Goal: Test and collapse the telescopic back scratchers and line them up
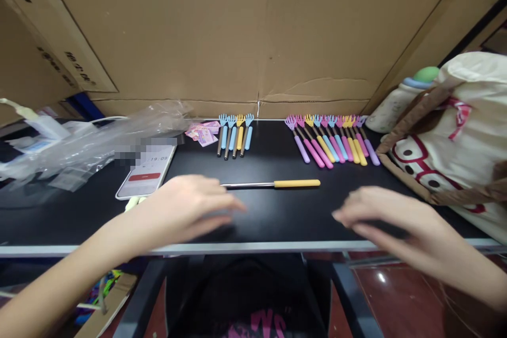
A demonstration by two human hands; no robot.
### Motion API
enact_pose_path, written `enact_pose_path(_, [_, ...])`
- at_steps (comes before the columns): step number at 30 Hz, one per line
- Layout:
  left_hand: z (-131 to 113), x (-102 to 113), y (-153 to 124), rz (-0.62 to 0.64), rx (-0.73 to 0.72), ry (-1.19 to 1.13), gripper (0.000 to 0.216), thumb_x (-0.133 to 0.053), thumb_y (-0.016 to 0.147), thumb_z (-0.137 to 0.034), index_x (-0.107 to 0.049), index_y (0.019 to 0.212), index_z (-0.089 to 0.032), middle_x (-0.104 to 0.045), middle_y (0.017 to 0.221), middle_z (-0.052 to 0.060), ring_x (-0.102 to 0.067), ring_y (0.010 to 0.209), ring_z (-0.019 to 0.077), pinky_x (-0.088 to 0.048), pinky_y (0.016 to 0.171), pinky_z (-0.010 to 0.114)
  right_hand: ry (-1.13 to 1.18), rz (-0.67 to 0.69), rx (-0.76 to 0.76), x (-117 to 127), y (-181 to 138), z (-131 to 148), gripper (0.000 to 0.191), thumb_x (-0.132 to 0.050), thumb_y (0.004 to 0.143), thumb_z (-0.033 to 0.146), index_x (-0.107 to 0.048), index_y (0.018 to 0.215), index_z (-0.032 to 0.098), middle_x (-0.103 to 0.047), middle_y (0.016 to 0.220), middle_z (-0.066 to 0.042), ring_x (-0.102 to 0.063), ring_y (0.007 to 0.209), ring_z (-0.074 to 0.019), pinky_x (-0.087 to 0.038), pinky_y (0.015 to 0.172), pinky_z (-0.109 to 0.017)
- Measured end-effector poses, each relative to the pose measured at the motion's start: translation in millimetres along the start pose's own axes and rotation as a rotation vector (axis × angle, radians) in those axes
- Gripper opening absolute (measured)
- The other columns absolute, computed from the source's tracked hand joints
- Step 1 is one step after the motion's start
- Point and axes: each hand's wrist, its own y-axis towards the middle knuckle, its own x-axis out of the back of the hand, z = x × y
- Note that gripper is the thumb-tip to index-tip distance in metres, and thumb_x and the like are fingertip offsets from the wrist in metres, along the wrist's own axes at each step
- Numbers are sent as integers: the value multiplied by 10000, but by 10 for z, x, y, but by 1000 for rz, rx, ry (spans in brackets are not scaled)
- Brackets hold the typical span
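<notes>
A back scratcher with a yellow handle and a metal rod lies across the middle of the black table. Its far left end is hidden behind my left hand, which hovers over the table with fingers stretched out and holds nothing. Off to the right, my right hand is above the table's front part, thumb apart from the fingers and nothing in it. At the back right, several colourful back scratchers lie side by side in a row. A smaller group of blue and yellow back scratchers lies at the back centre.
Small pink cards, a clear plastic bag and a phone lie on the left. A cream bag and a bottle stand on the right. Cardboard walls the back.
</notes>
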Motion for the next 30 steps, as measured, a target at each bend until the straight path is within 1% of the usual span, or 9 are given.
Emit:
enact_pose_path(2, [127,-12,326,12,23,134,250,-489,952,-323,-665,1119,-265,-708,960,22,-654,853,168,-450,729,260,-60,-16,85,-14,427,-93,207,-503,930,325,-680,990,236,-719,896,-40,-659,822,-158,-494,740,-272])
enact_pose_path(5, [259,-127,672,76,49,222,209,-565,912,-337,-672,1072,-256,-718,974,16,-668,878,182,-427,676,246,-264,66,110,-192,848,-204,179,-539,914,312,-667,977,204,-701,885,-49,-645,825,-187,-445,696,-294])
enact_pose_path(9, [319,-213,862,110,-1,229,171,-621,873,-352,-669,1008,-258,-721,885,-10,-672,824,162,-376,598,225,-314,200,117,-420,1071,-250,170,-622,865,363,-659,927,209,-686,815,-21,-626,725,-156,-365,606,-252])
enact_pose_path(12, [321,-200,898,152,-1,215,152,-621,867,-331,-655,996,-260,-714,802,-34,-666,750,147,-347,564,221,-278,304,106,-486,1157,-246,139,-675,822,342,-642,862,213,-684,781,8,-615,680,-133,-318,564,-232])
enact_pose_path(14, [328,-180,899,176,16,224,126,-600,871,-306,-650,973,-251,-717,802,-31,-663,724,148,-349,568,221,-253,339,94,-501,1205,-249,101,-642,843,310,-624,825,213,-684,764,19,-609,655,-123,-303,550,-227])
enact_pose_path(18, [384,-159,850,128,65,282,169,-523,903,-286,-616,1029,-222,-718,814,-1,-665,701,168,-355,570,236,-254,221,81,-525,1244,-292,133,-523,910,319,-601,900,212,-662,676,17,-584,567,-120,-274,514,-227])
enact_pose_path(21, [448,-154,779,76,95,266,222,-459,953,-337,-581,1104,-230,-716,807,-8,-667,696,166,-353,567,234,-251,119,67,-564,1209,-335,197,-464,944,358,-593,953,210,-630,597,28,-553,495,-119,-270,497,-226])
enact_pose_path(24, [501,-144,718,36,90,236,268,-414,979,-401,-592,1109,-248,-716,823,-10,-670,718,152,-364,589,223,-235,64,72,-595,1157,-358,227,-446,957,380,-600,975,214,-649,613,26,-578,511,-120,-296,510,-220])
enact_pose_path(30, [589,-117,671,-78,63,230,309,-398,981,-412,-646,1064,-246,-730,934,7,-668,803,139,-355,596,201,-220,-30,62,-539,1108,-392,240,-456,956,396,-617,973,219,-689,683,20,-578,519,-103,-322,513,-211])
